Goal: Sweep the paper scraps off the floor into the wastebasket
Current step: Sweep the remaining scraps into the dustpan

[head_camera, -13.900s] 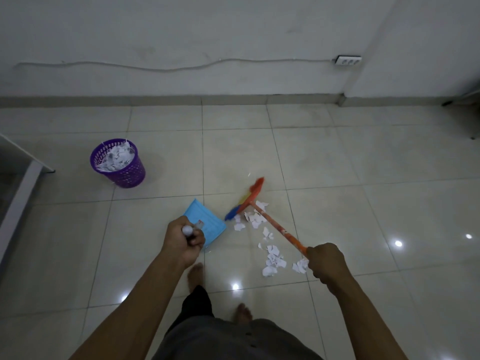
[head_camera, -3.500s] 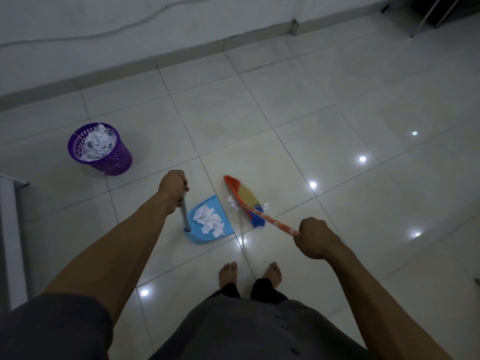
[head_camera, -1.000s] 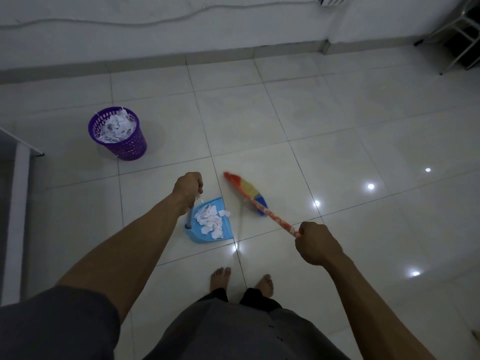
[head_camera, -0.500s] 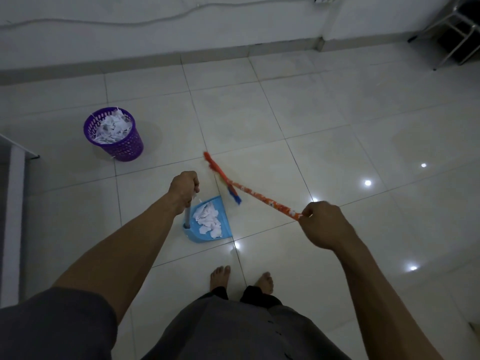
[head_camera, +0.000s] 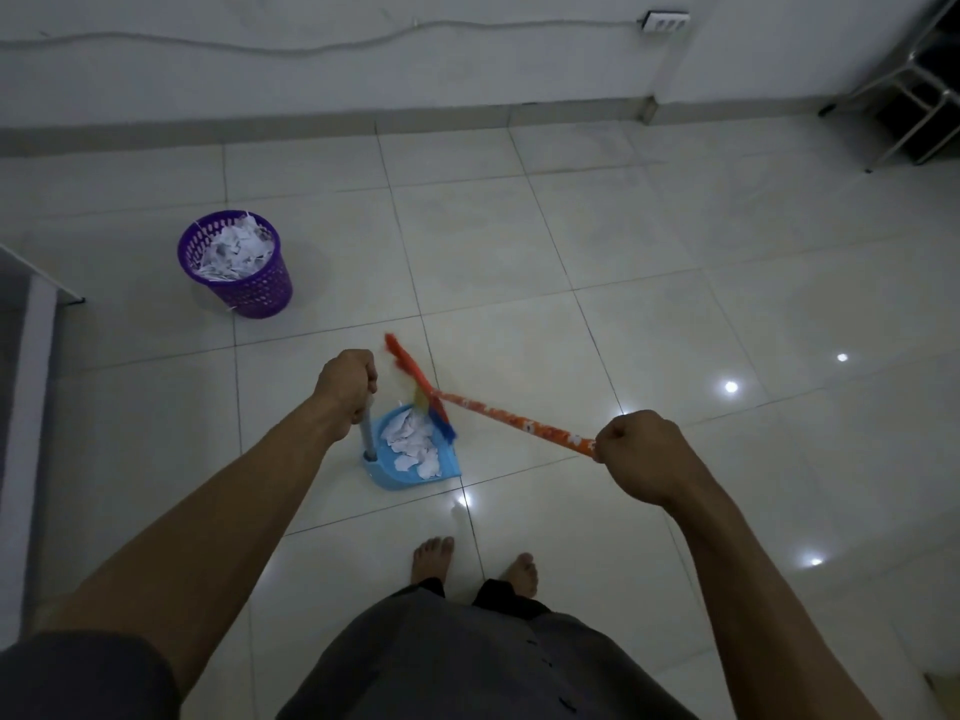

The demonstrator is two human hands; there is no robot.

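Head camera looks down on a tiled floor (head_camera: 519, 252) where a person stands barefoot, both feet (head_camera: 431, 558) near the bottom centre. The left hand (head_camera: 345, 387) is curled tightly round the top of the upright grey dustpan handle (head_camera: 367, 431), which runs down to a blue dustpan (head_camera: 395, 478) resting on the floor just ahead of the feet. A heap of white paper scraps (head_camera: 413, 444) lies inside the pan. The right hand (head_camera: 641, 454) is clenched round the near end of the orange patterned broom handle (head_camera: 514, 420), which slants away to the left. The multicoloured broom head (head_camera: 415, 387) is blurred; its blue end overlaps the far right rim of the dustpan, and whether it touches the floor is unclear. The purple wastebasket (head_camera: 260, 293) stands well apart, further off to the left, already heaped with scraps of paper (head_camera: 231, 252). Along the white wall runs a cable (head_camera: 311, 46) to a power strip (head_camera: 665, 21). A metal frame (head_camera: 893, 85) stands in the far right corner.
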